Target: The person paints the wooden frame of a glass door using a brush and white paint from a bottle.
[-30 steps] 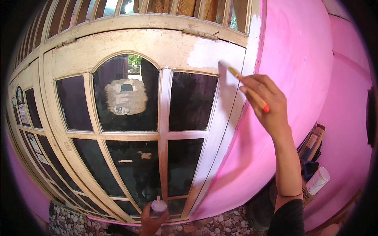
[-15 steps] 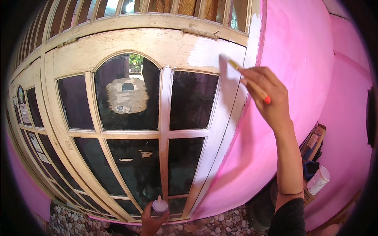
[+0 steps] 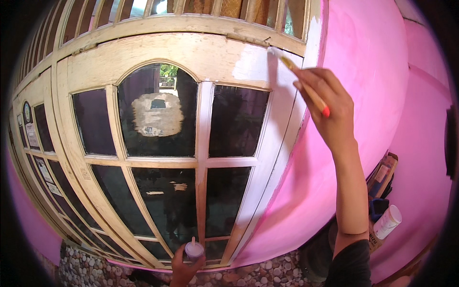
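Note:
My right hand (image 3: 330,103) is raised at the upper right, fingers closed round the handle of a paintbrush (image 3: 313,93) with a red-orange end. The bristles meet the top rail of a wooden door (image 3: 158,48), close below its upper edge and near a hinge. White paint covers the rail's right end, the right stile and part of a middle bar; the other wood is bare and pale. Low in the middle, my left hand (image 3: 185,268) grips a small cup of whitish paint (image 3: 193,249), from which a short stick stands up.
A pink wall (image 3: 354,43) curves away right of the door frame. Beside it at the lower right are a white tub (image 3: 387,222), a cardboard box and a dark container. Pebble-patterned flooring (image 3: 277,272) runs below. A slatted vent (image 3: 143,12) sits above the door.
The brush tip has moved up along the painted rail to its top edge. My left hand and the cup stay about where they were, and the view has shifted slightly.

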The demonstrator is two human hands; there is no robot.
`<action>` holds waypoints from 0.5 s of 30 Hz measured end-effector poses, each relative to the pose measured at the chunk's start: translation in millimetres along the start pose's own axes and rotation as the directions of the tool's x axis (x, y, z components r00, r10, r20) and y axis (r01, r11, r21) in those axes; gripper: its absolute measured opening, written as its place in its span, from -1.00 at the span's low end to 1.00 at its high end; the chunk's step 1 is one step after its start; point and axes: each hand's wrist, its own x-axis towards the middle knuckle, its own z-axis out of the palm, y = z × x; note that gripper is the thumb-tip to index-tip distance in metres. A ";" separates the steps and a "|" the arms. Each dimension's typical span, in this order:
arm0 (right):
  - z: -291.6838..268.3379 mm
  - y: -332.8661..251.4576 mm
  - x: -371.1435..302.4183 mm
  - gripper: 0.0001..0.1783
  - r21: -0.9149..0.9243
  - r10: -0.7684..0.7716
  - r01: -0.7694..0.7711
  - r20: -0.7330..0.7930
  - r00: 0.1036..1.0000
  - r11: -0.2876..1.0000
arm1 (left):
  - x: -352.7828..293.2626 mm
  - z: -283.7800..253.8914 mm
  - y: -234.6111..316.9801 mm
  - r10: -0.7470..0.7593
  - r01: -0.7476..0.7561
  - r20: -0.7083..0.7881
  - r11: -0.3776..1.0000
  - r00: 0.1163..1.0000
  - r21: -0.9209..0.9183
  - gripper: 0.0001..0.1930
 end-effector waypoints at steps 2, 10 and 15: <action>4.9 8.1 8.2 -0.74 0.002 -0.005 0.005 -0.010 1.000 1.000 | 1.3 1.5 -2.5 0.018 -0.018 0.020 1.000 1.000 0.017 -0.31; -1.8 -12.7 -13.9 -0.72 0.076 -0.017 0.003 0.188 0.982 0.997 | 1.4 4.1 5.3 -0.018 0.018 0.000 1.000 1.000 -0.017 -0.31; -2.0 -3.9 -1.7 -0.72 0.019 0.005 -0.006 0.036 0.999 1.000 | 4.5 1.0 8.8 0.013 -0.013 0.011 1.000 1.000 0.008 -0.31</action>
